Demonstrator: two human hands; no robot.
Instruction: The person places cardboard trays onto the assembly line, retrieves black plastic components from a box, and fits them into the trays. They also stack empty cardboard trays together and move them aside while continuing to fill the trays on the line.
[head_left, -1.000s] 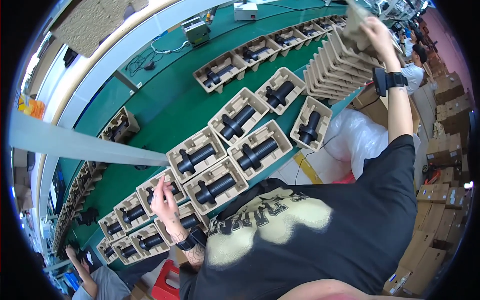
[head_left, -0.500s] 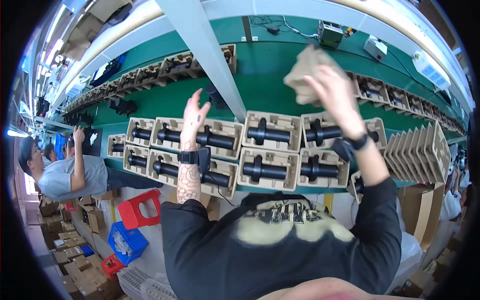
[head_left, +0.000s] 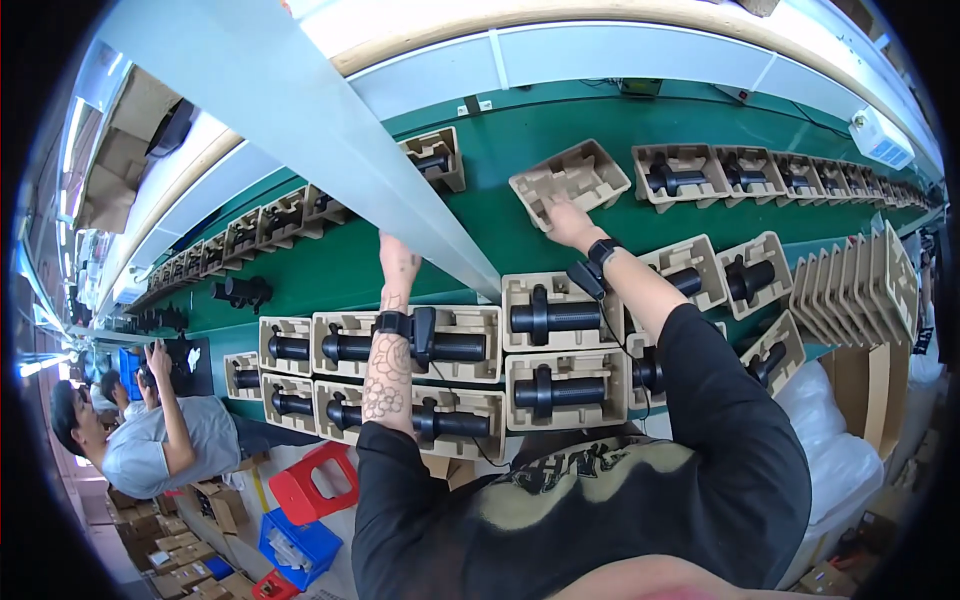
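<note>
Two hands reach out over the green conveyor belt (head_left: 300, 275) in front of you. Your right hand (head_left: 568, 222) rests on the near edge of an empty brown pulp tray (head_left: 572, 178), fingers curled over its rim and gripping it; the tray sits tilted on the belt, well out from you, just beside a tray holding a black cylindrical part (head_left: 678, 180). Your left hand (head_left: 399, 262) stretches forward with its fingers running up under the pale overhead beam (head_left: 300, 120), so you cannot tell how far they are open or whether they hold anything; it shows nothing in its grasp where it is visible. Your left forearm crosses a filled tray (head_left: 455, 345) in the near block of trays, each carrying a black cylinder. To your right, a stack of empty pulp trays (head_left: 850, 285) stands on edge near the belt's end. Farther along the belt to your left, more filled trays line up, and another person in a grey shirt (head_left: 150, 450) works there with a hand raised to the belt. A red stool (head_left: 315, 485) stands below, beside your left side.
</note>
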